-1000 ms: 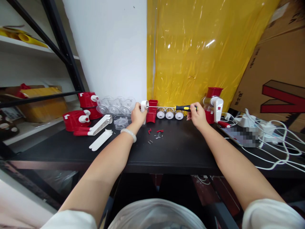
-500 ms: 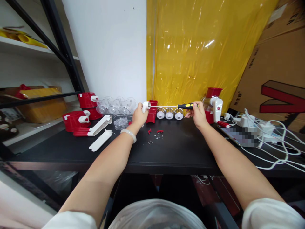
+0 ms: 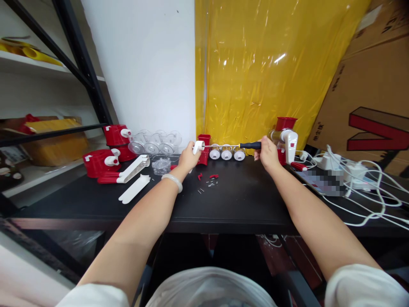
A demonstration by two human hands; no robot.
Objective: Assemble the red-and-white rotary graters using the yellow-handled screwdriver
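My left hand point(image 3: 187, 159) is closed around a small white plastic part point(image 3: 197, 147), held above the black table point(image 3: 236, 200). My right hand point(image 3: 267, 154) grips the black-and-yellow handle of a screwdriver point(image 3: 248, 146), whose thin shaft runs leftward to the white part. Below the hands lie small red clips point(image 3: 213, 175) and several tiny screws point(image 3: 207, 184). A red cup-shaped piece point(image 3: 203, 150) stands just behind the white part.
Three metal drum pieces point(image 3: 226, 152) line the back edge. A red-and-white assembled unit point(image 3: 285, 138) stands at the right, with white cables point(image 3: 367, 183) beyond. Red housings point(image 3: 101, 161), clear bowls point(image 3: 153, 143) and white handles point(image 3: 136, 182) sit at the left. A black shelf frame point(image 3: 79, 64) rises left.
Both hands have dropped slightly and the white part has tilted, with the screwdriver handle rotated in my right fingers; the shaft still points at the white part.
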